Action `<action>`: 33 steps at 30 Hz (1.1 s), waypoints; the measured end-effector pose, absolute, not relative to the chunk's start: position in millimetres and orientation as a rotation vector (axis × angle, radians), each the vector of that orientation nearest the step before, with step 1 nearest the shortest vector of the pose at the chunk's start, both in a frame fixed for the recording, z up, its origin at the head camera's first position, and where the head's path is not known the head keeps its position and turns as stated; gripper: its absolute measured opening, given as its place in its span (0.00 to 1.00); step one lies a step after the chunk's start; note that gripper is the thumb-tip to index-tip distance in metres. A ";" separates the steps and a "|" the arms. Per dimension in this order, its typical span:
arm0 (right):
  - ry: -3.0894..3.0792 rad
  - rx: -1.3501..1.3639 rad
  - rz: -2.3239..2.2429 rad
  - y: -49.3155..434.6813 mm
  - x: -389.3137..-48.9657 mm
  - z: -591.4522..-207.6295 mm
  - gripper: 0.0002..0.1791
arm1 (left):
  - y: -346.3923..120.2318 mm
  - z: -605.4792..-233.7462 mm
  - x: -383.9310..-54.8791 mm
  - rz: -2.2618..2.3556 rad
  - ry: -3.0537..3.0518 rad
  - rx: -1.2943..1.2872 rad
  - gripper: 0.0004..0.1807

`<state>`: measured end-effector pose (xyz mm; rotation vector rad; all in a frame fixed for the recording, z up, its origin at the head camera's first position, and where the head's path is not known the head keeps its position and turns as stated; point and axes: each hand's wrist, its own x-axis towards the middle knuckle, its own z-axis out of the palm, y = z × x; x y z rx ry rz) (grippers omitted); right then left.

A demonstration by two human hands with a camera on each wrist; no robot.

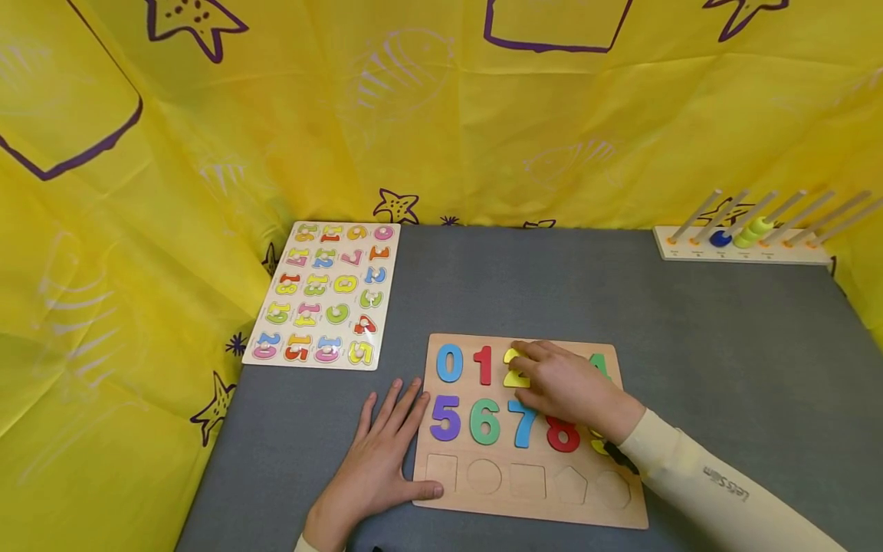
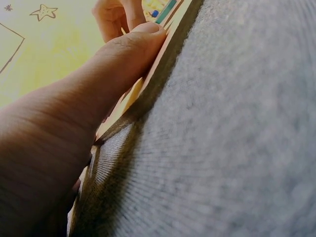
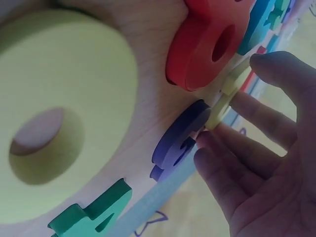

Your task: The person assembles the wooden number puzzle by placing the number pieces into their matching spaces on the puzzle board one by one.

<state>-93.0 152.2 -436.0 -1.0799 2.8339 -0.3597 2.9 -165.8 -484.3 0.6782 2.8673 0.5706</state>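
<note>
A wooden number board (image 1: pixel 497 460) lies flat on the table, with colored digits in two rows and outlined shape recesses along its near edge. My right hand (image 1: pixel 572 383) reaches over it, thumb and fingertips around the yellow number 2 (image 3: pixel 232 89). Beside those fingers sits a purple 3 (image 3: pixel 180 140), which the hand covers in the head view. The green 4 (image 3: pixel 94 210) and red 8 (image 1: pixel 562 435) are close by. My left hand (image 1: pixel 382 452) is spread at the board's left side, its thumb resting on the near left corner and its fingers along the left edge.
A white puzzle board (image 1: pixel 276 337) with knobbed numbers lies at the back left. At the back right stands a peg rack (image 1: pixel 745 251) with upright rods, a blue bead (image 1: pixel 720 238) and several yellow-green beads. Yellow patterned cloth (image 1: pixel 441 115) surrounds the table.
</note>
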 end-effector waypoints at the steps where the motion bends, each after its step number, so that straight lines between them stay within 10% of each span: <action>1: 2.833 -1.080 -0.355 152.4 -92.8 -435.6 0.25 | -165.8 -483.7 2.9 0.567 2.861 0.672 0.72; 33: 3.141 -0.668 -0.447 209.7 -23.2 -402.2 0.41 | -163.0 -467.5 5.0 0.454 2.850 0.658 0.69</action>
